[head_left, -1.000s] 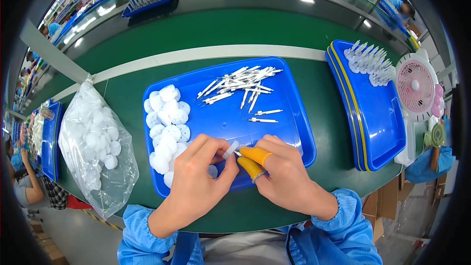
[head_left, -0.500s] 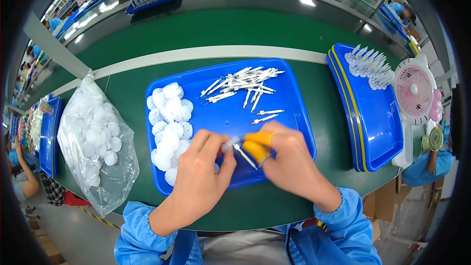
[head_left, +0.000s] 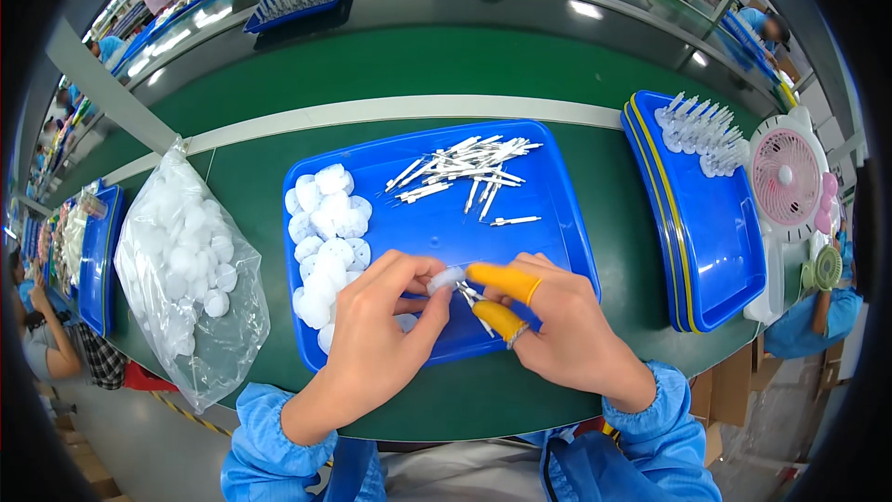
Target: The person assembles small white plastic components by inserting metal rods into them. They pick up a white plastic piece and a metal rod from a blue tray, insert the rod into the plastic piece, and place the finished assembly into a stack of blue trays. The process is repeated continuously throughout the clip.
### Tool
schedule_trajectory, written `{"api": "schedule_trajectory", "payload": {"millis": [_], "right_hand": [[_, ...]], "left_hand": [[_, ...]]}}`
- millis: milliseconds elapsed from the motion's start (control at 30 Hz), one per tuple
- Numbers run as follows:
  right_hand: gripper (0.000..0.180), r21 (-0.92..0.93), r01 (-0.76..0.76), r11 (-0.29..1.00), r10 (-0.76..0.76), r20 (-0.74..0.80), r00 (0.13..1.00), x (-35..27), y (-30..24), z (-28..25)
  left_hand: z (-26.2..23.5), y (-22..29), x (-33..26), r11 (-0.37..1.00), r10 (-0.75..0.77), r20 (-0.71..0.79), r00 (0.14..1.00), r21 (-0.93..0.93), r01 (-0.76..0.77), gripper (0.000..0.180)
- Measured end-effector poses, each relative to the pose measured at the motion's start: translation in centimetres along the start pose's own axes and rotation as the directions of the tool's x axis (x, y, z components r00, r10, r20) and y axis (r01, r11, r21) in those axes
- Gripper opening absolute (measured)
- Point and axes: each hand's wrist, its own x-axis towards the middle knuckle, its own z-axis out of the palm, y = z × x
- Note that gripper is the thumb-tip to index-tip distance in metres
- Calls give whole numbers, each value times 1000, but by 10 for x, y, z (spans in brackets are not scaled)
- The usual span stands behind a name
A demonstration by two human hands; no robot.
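Between the thumb and fingers of my left hand (head_left: 395, 302) is a small, round, translucent white cap (head_left: 446, 279). My right hand (head_left: 557, 316), with yellow finger cots on its thumb and index finger, closes on a thin white stick (head_left: 472, 295) right beside the cap. Whether the stick's end is inside the cap is hidden by the fingers. Both hands are over the near part of a blue tray (head_left: 418, 232). A heap of white caps (head_left: 330, 214) lines the tray's left side, and a loose pile of white sticks (head_left: 474, 163) lies at its far side.
Left of the tray lies a clear plastic bag (head_left: 190, 260) of white caps. To the right are stacked blue trays (head_left: 711, 270) with finished-looking stick-and-cap pieces (head_left: 701, 130) and a pink-white fan (head_left: 785, 172). A white rail (head_left: 400, 110) crosses behind.
One of the two sticks lying apart below the pile is gone from its place. My right hand's fingers have shifted up and closed nearer the cap; my left hand stays at the cap.
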Motion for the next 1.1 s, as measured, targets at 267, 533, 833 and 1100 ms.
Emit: {"api": "schedule_trajectory", "payload": {"millis": [267, 533, 833, 1100], "right_hand": [[46, -107, 68, 992, -61, 67, 996, -3, 14, -3], [41, -146, 78, 986, -79, 3, 997, 0, 9, 9], [24, -59, 74, 996, -84, -187, 979, -7, 2, 27], [30, -13, -58, 998, 55, -149, 987, 2, 5, 29]], "left_hand": [[4, 1, -1, 994, 78, -17, 997, 72, -77, 17], [9, -1, -2, 996, 69, -39, 997, 54, -67, 17], [10, -4, -7, 975, 182, -54, 982, 141, -173, 18], [10, -2, -9, 967, 92, -1, 996, 238, -89, 17]]}}
